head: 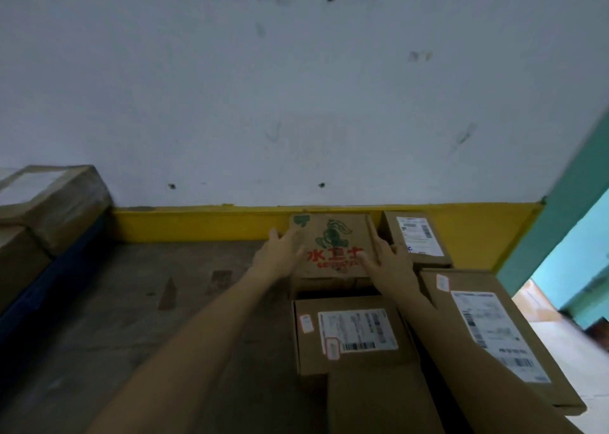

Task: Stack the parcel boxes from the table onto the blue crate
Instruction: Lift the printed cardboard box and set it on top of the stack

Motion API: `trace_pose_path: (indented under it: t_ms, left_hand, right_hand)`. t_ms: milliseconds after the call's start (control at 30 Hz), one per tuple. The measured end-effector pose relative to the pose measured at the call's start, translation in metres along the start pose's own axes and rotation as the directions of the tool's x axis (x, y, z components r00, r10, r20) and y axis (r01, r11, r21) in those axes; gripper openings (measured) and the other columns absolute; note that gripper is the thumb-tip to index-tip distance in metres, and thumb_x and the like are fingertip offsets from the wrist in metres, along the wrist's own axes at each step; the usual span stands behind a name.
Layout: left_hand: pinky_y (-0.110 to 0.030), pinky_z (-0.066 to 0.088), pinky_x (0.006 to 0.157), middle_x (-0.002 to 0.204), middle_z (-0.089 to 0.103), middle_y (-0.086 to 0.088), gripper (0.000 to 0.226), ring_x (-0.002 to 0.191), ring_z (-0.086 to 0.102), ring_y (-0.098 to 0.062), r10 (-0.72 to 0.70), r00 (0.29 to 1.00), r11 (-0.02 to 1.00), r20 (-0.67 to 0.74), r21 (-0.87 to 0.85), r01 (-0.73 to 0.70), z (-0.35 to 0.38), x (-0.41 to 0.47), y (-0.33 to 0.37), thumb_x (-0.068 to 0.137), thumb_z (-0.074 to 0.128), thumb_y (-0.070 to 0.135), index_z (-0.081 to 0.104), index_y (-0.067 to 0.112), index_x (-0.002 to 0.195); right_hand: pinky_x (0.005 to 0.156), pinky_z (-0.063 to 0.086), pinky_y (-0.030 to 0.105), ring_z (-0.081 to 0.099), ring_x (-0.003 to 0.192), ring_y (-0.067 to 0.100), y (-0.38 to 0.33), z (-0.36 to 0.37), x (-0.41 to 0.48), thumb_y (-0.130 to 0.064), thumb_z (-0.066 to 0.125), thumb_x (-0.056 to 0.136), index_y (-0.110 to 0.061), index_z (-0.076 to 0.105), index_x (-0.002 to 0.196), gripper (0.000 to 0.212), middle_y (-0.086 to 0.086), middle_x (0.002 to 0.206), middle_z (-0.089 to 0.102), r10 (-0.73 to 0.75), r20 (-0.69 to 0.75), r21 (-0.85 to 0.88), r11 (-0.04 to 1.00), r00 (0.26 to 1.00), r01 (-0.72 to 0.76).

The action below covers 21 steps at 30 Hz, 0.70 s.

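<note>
A cardboard box with a green figure and red characters (333,236) stands on the brown table (164,285) against the yellow wall strip. My left hand (280,252) lies flat against its left side, fingers straight. My right hand (385,259) lies on its right side and top edge, fingers straight. In front of it sits a labelled box (349,331), and another plain box (375,400) lies nearer me. At the far left the blue crate (43,285) carries stacked parcel boxes (49,203).
A small labelled box (415,239) stands right of the printed box, touching my right hand's side. A long labelled box (494,334) lies at the table's right edge. The white wall rises behind; a teal wall and doorway (566,268) are at right.
</note>
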<state>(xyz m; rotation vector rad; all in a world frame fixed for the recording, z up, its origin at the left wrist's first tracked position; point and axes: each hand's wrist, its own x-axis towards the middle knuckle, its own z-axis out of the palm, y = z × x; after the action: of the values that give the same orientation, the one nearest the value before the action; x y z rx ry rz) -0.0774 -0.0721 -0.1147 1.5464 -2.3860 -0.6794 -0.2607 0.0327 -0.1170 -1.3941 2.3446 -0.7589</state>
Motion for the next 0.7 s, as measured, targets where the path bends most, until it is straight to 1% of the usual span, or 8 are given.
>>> trace_pose_path:
  t_ms: [67, 100, 233, 333, 400, 533, 600, 700]
  left_hand:
    - [-0.05, 0.043, 0.101, 0.149, 0.017, -0.019, 0.05, 0.123, 0.046, -0.04, -0.016, 0.999, 1.0, 0.038, -0.002, 0.016, 0.01, 0.014, 0.005, 0.098, 0.035, 0.044, 0.023, 0.031, 0.145]
    - [-0.051, 0.042, 0.102, 0.151, 0.014, -0.019, 0.051, 0.125, 0.044, -0.042, -0.034, 0.998, 0.999, 0.053, -0.003, 0.034, 0.014, 0.02, 0.007, 0.098, 0.034, 0.045, 0.021, 0.034, 0.146]
    - [-0.051, 0.038, 0.105, 0.153, 0.009, -0.019, 0.055, 0.13, 0.037, -0.045, -0.114, 0.989, 0.993, 0.095, 0.004, 0.114, 0.03, 0.044, 0.005, 0.097, 0.029, 0.051, 0.011, 0.042, 0.148]
    - [-0.048, 0.036, 0.106, 0.152, 0.01, -0.021, 0.058, 0.131, 0.036, -0.043, -0.172, 0.976, 0.985, 0.135, 0.0, 0.174, 0.041, 0.06, -0.001, 0.097, 0.028, 0.052, 0.006, 0.038, 0.149]
    - [-0.046, 0.036, 0.106, 0.151, 0.013, -0.022, 0.059, 0.131, 0.037, -0.042, -0.193, 0.969, 0.98, 0.155, -0.022, 0.199, 0.049, 0.068, -0.006, 0.098, 0.027, 0.051, 0.005, 0.036, 0.15]
    - [-0.048, 0.036, 0.108, 0.153, 0.017, -0.023, 0.059, 0.133, 0.035, -0.042, -0.181, 0.971, 0.976, 0.159, -0.092, 0.197, 0.066, 0.078, -0.022, 0.097, 0.025, 0.054, 0.002, 0.039, 0.149]
    - [-0.048, 0.035, 0.109, 0.154, 0.018, -0.022, 0.059, 0.136, 0.032, -0.041, -0.168, 0.972, 0.974, 0.163, -0.122, 0.189, 0.07, 0.081, -0.027, 0.096, 0.024, 0.055, -0.001, 0.042, 0.148]
    - [-0.046, 0.039, 0.106, 0.152, 0.025, -0.024, 0.059, 0.132, 0.037, -0.042, -0.168, 0.966, 0.958, 0.199, -0.197, 0.207, 0.071, 0.09, -0.031, 0.097, 0.026, 0.052, -0.001, 0.041, 0.148]
  right_hand:
    - [0.107, 0.034, 0.052, 0.023, 0.137, 0.037, 0.008, 0.006, 0.012, -0.054, 0.044, 0.092, -0.03, 0.021, 0.147, 0.064, 0.019, 0.148, 0.023, 0.055, 0.051, -0.029, 0.998, 0.997, -0.054]
    - [0.106, 0.032, 0.051, 0.019, 0.139, 0.037, 0.01, 0.008, 0.016, -0.055, 0.043, 0.092, -0.029, 0.018, 0.148, 0.066, 0.018, 0.15, 0.02, 0.076, 0.075, -0.036, 0.997, 0.994, -0.074]
    - [0.105, 0.031, 0.05, 0.026, 0.135, 0.038, 0.018, 0.024, 0.032, -0.062, 0.041, 0.09, -0.029, 0.016, 0.149, 0.072, 0.017, 0.148, 0.023, 0.103, 0.105, -0.06, 0.993, 0.989, -0.097]
    - [0.107, 0.028, 0.048, 0.028, 0.134, 0.037, 0.023, 0.031, 0.043, -0.063, 0.04, 0.09, -0.027, 0.017, 0.148, 0.072, 0.017, 0.147, 0.025, 0.14, 0.112, -0.107, 0.986, 0.984, -0.128]
    - [0.105, 0.031, 0.047, 0.028, 0.132, 0.037, 0.026, 0.033, 0.049, -0.062, 0.041, 0.09, -0.026, 0.02, 0.147, 0.071, 0.018, 0.145, 0.026, 0.165, 0.155, -0.098, 0.984, 0.974, -0.151]
    - [0.103, 0.033, 0.046, 0.023, 0.134, 0.036, 0.035, 0.04, 0.054, -0.063, 0.046, 0.087, -0.029, 0.017, 0.149, 0.076, 0.016, 0.147, 0.02, 0.183, 0.182, -0.116, 0.98, 0.966, -0.164]
    - [0.103, 0.034, 0.047, 0.024, 0.134, 0.037, 0.037, 0.043, 0.054, -0.064, 0.048, 0.086, -0.032, 0.016, 0.149, 0.078, 0.014, 0.149, 0.015, 0.2, 0.185, -0.088, 0.979, 0.962, -0.186]
    - [0.102, 0.036, 0.047, 0.03, 0.133, 0.039, 0.038, 0.045, 0.056, -0.067, 0.047, 0.084, -0.032, 0.015, 0.149, 0.08, 0.015, 0.15, 0.016, 0.232, 0.198, -0.07, 0.972, 0.952, -0.223]
